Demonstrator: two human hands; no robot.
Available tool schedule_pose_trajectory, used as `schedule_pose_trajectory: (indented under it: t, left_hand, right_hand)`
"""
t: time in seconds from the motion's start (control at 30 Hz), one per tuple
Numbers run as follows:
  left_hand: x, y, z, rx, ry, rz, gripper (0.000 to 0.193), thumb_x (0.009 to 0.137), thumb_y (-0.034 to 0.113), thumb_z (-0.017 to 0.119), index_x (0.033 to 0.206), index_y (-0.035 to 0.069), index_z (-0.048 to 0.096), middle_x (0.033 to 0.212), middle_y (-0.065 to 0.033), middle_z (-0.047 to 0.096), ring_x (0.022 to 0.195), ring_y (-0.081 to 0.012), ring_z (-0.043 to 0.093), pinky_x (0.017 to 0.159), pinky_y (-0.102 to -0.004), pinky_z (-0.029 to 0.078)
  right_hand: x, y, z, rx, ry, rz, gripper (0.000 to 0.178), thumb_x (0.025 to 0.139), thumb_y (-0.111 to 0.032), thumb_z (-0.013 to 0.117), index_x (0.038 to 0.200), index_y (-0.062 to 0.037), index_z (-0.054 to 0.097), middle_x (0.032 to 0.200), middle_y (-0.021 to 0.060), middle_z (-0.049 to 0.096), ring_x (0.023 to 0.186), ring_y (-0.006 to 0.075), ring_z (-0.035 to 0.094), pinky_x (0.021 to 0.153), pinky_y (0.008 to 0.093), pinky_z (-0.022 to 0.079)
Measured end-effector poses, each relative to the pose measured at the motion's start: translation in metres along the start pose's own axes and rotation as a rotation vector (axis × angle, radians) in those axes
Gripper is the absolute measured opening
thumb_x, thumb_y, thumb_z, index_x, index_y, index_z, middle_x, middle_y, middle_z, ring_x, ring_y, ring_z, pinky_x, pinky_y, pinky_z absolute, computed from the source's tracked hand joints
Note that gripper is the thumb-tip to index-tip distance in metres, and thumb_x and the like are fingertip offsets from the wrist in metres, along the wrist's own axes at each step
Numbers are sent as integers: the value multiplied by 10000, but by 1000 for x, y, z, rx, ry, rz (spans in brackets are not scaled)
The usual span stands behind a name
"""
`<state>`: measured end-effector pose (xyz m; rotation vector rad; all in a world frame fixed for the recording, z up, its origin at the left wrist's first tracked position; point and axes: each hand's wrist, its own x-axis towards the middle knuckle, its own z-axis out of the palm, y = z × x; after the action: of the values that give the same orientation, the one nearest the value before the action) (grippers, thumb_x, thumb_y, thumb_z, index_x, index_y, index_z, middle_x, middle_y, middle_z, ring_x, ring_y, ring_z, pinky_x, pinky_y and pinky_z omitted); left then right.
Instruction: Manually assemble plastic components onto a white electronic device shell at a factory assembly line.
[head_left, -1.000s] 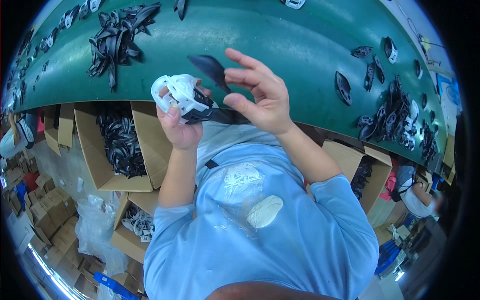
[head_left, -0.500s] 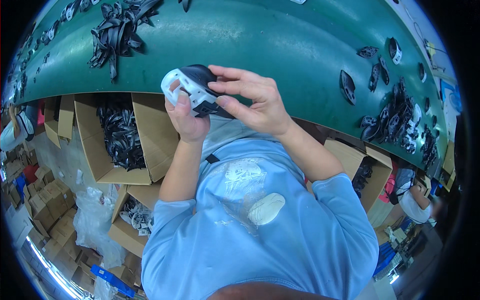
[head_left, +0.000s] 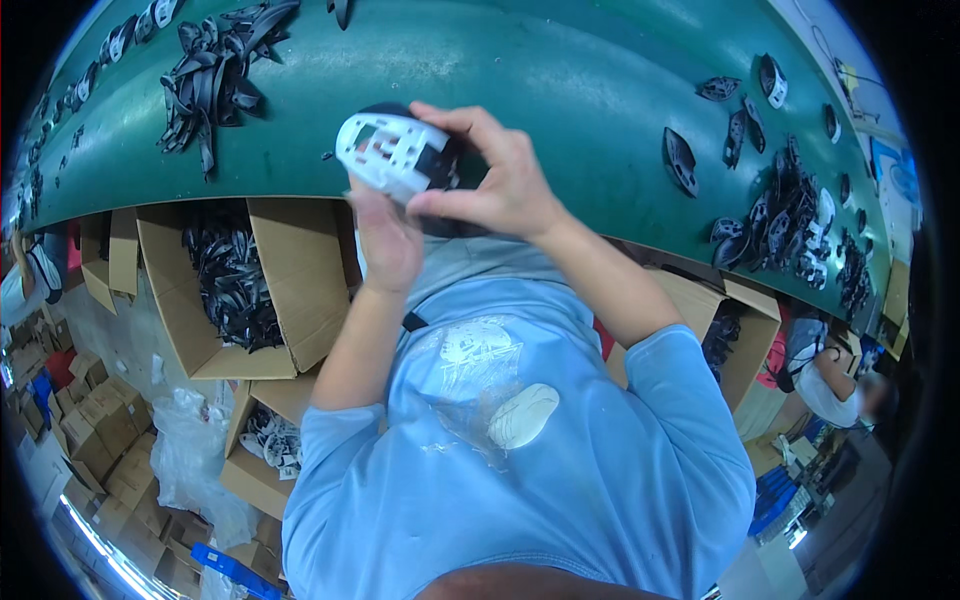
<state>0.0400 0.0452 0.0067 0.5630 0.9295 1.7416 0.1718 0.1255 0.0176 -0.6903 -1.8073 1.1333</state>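
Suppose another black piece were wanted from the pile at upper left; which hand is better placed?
Probably the left hand: it is nearer that pile, while the right hand grips the white-and-black part by its right end.

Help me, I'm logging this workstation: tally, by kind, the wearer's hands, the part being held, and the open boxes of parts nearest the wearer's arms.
Hands: 2 (left hand, right hand)
Black-and-white held part: 1
Open boxes: 3 (upper left box, lower left box, right box)
Total: 6
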Motion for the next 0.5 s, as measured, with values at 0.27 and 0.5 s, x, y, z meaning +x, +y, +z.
schedule_pose_trajectory:
  t: [0.27, 0.5]
  left_hand:
    - [93, 26, -19, 1460, -791, 603, 839, 676, 334, 893, 1377, 17, 559, 1344, -123, 605, 1131, -333, 532, 995, -436, 415]
    - [105, 18, -17, 1425, -624, 634, 633, 637, 379, 906, 1143, 66, 690, 1062, -79, 684, 929, -284, 601, 846, -384, 458]
  right_hand:
    - [44, 32, -68, -594, -387, -272, 599, 725, -374, 848, 1202, -57, 674, 1192, 125, 642, 1114, 329, 581, 982, 408, 511]
    - [37, 38, -64, -581, -296, -217, 631, 731, -428, 859, 1201, -47, 679, 1071, 123, 672, 1018, 324, 623, 902, 414, 528]
